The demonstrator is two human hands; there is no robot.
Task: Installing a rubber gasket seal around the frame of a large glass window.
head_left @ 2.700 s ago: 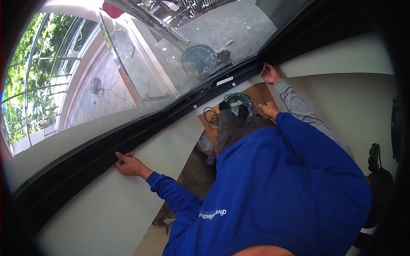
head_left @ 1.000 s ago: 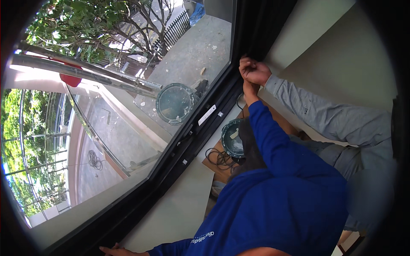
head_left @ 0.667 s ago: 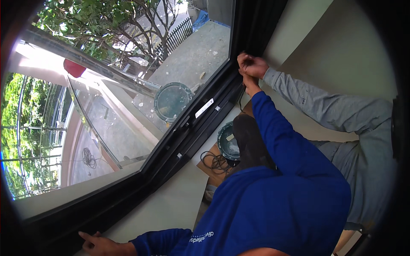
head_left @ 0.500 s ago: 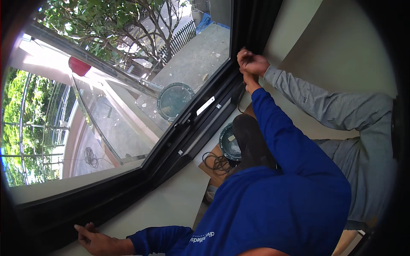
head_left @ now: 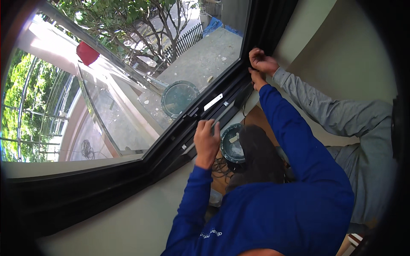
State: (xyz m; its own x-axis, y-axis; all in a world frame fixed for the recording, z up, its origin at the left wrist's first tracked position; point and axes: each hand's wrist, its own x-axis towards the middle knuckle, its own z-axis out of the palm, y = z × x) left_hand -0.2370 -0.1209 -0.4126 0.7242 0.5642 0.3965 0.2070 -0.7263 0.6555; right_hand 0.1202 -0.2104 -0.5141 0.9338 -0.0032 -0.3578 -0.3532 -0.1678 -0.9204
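My left hand (head_left: 206,144) is raised over the lower rail of a black window frame (head_left: 128,170), thumb and fingers apart and partly bent, with nothing seen in them. Farther off, my right hand (head_left: 257,80) is at the frame's right corner, its fingers bent in against the black profile; what they grip, if anything, is hidden. Just above it, a co-worker's hand (head_left: 263,63) in a grey sleeve (head_left: 318,98) is at the same corner. A pale plate (head_left: 213,102) lies along the rail beyond my left hand.
A green bucket (head_left: 232,143) stands beside my dark-trousered leg (head_left: 260,149), with coiled black cable (head_left: 221,169) nearby. Through the glass are another round green bucket (head_left: 179,99), a red object (head_left: 87,53), a tree and a railing. The co-worker's body is close on the right.
My left hand has swung from the lower left up and right to the rail near the pale plate. My right hand and the co-worker's hand stay at the corner. The view has shifted slightly.
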